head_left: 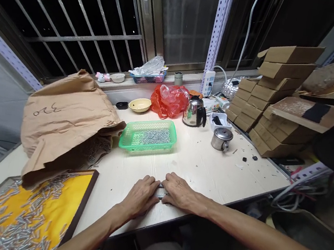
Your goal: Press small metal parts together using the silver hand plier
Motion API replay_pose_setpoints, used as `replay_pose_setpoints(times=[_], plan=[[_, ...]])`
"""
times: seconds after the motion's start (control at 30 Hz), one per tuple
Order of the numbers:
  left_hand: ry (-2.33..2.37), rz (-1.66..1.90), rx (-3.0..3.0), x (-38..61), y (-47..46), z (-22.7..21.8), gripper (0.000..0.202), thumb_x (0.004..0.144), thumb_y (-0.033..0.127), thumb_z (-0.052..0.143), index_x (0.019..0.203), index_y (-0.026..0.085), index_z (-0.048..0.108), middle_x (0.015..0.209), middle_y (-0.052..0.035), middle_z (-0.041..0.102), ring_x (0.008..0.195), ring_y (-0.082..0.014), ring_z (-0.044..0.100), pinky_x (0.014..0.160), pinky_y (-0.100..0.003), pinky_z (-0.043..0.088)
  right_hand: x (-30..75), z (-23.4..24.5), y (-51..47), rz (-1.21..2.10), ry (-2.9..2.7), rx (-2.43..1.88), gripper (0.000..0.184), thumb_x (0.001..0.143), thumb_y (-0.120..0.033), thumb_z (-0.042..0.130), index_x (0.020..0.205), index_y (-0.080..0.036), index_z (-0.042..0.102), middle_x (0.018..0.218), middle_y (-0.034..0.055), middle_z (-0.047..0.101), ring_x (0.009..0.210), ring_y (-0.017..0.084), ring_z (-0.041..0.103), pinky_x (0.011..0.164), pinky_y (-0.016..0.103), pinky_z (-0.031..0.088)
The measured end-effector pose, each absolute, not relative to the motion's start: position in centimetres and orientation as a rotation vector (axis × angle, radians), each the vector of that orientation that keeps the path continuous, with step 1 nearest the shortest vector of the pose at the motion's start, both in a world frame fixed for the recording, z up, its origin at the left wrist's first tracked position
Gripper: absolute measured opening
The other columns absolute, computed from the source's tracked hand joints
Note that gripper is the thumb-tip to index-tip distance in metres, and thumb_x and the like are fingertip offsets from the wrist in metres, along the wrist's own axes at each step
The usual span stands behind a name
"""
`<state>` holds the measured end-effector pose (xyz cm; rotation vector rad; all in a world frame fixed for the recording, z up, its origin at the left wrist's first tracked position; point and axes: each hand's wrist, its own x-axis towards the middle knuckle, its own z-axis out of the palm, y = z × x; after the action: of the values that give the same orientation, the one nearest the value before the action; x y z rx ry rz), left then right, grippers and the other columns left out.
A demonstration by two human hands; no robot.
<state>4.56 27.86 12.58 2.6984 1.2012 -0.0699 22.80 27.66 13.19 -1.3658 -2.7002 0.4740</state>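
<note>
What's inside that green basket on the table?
The green basket holds many small silvery pieces, heaped mostly toward its right side. Anything beneath them is covered and can't be seen.

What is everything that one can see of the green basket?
The green basket is shallow, rectangular, apparently plastic, with perforated walls. It stands upright on the pale tabletop, in front of the red plastic bag. Small silvery metal pieces lie inside, mostly toward the right. Neither the left hand nor the right hand touches it.
</note>
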Motion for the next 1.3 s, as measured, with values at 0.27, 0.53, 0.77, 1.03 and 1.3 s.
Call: replay_pose_setpoints(times=[0.27, 0.53, 0.77, 1.03, 1.3], plan=[[1.331, -0.078, 2.610, 5.2, 27.0, 11.9, 0.005, 0.091, 0.019, 0.055, 0.093, 0.017, 0.059, 0.092, -0.0042, 0.054, 0.090, -0.0226, 0.048, 0.074, -0.031, 0.042, 21.9, 10.9, 27.4, 0.458, -2.668, -1.485, 0.008, 0.086, -0.018, 0.070, 0.083, -0.014, 0.064, 0.086, 0.0059, 0.057, 0.088, 0.022, 0.052, 0.075, 0.026, 0.040], [1.472, 0.178, 2.553, 5.0, 25.8, 11.0, 0.024, 0.086, 0.015, 0.059, 0.110, 0.016, 0.054, 0.107, -0.0067, 0.053, 0.100, -0.0243, 0.047, 0.085, -0.037, 0.046, 23.4, 12.1, 28.0, 0.490, -2.611, -1.302, 0.028, 0.078, -0.028, 0.080, 0.096, -0.015, 0.063, 0.094, 0.0057, 0.053, 0.094, 0.023, 0.047, 0.079, 0.027, 0.039], [1.377, 0.496, 2.576, 6.2, 22.2, 7.8, 0.030, 0.089, 0.003, 0.042, 0.116, 0.016, 0.051, 0.123, -0.0106, 0.048, 0.117, -0.0255, 0.042, 0.101, -0.044, 0.040, 23.8, 10.5, 31.1, 0.420, -2.665, -1.256, 0.010, 0.087, -0.014, 0.068, 0.096, -0.016, 0.062, 0.090, 0.0040, 0.054, 0.091, 0.021, 0.048, 0.078, 0.028, 0.037], [1.357, 0.669, 2.473, 7.5, 21.5, 7.3, 0.030, 0.090, 0.003, 0.034, 0.109, 0.014, 0.053, 0.105, -0.0102, 0.056, 0.104, -0.0225, 0.051, 0.103, -0.048, 0.038, 21.8, 11.4, 33.3, 0.188, -2.674, -1.496, 0.003, 0.091, -0.019, 0.063, 0.089, -0.018, 0.063, 0.092, 0.0054, 0.056, 0.092, 0.023, 0.047, 0.077, 0.033, 0.033], [1.093, 0.837, 2.432, 5.3, 15.3, 10.2, 0.027, 0.093, 0.013, 0.035, 0.111, 0.017, 0.055, 0.100, -0.0092, 0.058, 0.095, -0.0205, 0.055, 0.082, -0.031, 0.050, 15.0, 13.2, 27.8, 0.295, -3.033, -0.459, 0.010, 0.084, -0.011, 0.064, 0.078, -0.019, 0.062, 0.087, 0.0036, 0.053, 0.089, 0.023, 0.042, 0.075, 0.034, 0.032]])
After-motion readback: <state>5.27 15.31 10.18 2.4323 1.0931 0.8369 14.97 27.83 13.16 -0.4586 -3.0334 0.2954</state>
